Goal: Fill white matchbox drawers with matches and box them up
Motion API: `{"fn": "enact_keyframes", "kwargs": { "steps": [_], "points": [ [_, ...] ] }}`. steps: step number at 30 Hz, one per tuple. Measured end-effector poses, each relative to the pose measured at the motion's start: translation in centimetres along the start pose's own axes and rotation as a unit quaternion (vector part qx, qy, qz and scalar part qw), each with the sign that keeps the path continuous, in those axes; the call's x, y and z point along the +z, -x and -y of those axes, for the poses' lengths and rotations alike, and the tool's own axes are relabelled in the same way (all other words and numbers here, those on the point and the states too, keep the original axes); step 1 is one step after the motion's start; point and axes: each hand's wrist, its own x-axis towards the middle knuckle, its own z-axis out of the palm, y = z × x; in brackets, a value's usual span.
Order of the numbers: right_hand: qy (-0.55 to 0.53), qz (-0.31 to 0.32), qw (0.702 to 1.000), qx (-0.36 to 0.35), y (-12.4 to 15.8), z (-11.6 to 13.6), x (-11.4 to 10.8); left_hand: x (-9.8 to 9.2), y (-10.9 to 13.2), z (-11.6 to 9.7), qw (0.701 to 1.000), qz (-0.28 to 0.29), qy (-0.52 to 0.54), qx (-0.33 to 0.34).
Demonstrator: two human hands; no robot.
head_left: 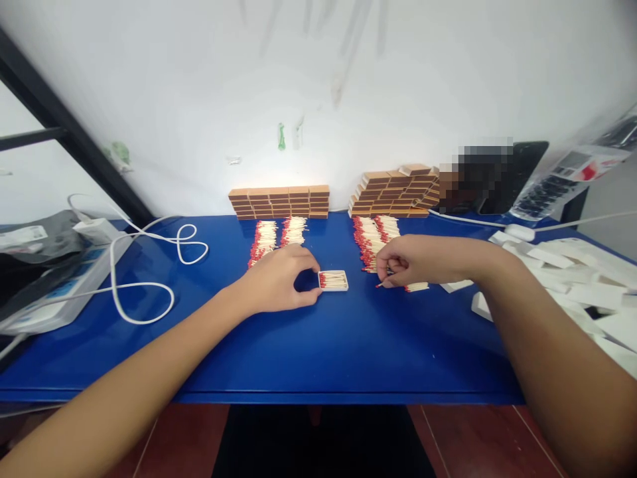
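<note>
A small white matchbox tray [333,281] holding several red-tipped matches lies on the blue table [318,352]. My left hand [279,279] pinches its left edge between thumb and fingers. My right hand [411,261] is curled over the near end of a pile of loose matches [372,239] and pinches a few matches, one red tip poking out below the fingers. Two more rows of matches [276,238] lie behind my left hand.
Brown matchbox sleeves are stacked against the wall in a low row [279,202] and a stepped pile [395,191]. White empty trays [572,279] are heaped at the right. A power strip [60,285] and looped white cable [144,272] lie at the left.
</note>
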Motion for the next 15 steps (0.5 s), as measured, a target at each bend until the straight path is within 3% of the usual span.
{"fn": "enact_keyframes", "kwargs": {
  "steps": [6,11,15],
  "points": [
    [-0.001,0.000,1.000,0.003,-0.1,0.4,0.1,0.0,0.0,-0.1,0.999,-0.031,0.003,0.038],
    [-0.005,-0.078,0.997,0.015,-0.5,0.6,0.4,0.0,0.0,-0.4,0.994,-0.050,0.038,0.085],
    [-0.017,-0.143,0.988,-0.058,-1.2,1.1,1.2,0.2,0.0,-0.5,0.993,-0.051,0.031,0.097]
  ]
}}
